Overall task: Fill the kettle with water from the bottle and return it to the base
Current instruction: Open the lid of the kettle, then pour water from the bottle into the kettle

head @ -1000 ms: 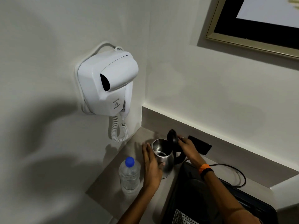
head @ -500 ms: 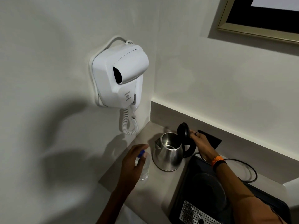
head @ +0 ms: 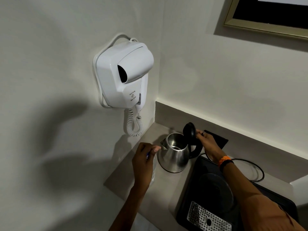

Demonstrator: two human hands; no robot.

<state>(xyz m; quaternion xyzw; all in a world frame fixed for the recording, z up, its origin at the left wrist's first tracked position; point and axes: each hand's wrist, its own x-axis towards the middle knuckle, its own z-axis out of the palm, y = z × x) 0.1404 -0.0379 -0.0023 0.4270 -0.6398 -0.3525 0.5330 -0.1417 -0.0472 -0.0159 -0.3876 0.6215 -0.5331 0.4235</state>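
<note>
A steel kettle [head: 175,157] stands on the counter [head: 168,185], off its base, with its black lid [head: 189,130] tipped up and open. My right hand [head: 208,144] holds the lid from behind, above the black handle. My left hand [head: 145,160] is curled over the top of the clear water bottle [head: 153,175], left of the kettle. The hand hides most of the bottle; only a sliver of the blue cap and part of the side show. The round black kettle base [head: 215,190] sits on a black tray [head: 188,205] to the right.
A white wall-hung hair dryer [head: 126,75] with a coiled cord hangs above the counter's left corner. A black cable [head: 260,170] loops behind the tray. A perforated metal grate [head: 206,217] lies at the tray's front. A dark flat object [head: 218,139] rests behind my right hand.
My left hand left the kettle's side, moved to the bottle and closed over its cap. My right hand still holds the lid open. The view shifted left and closer.
</note>
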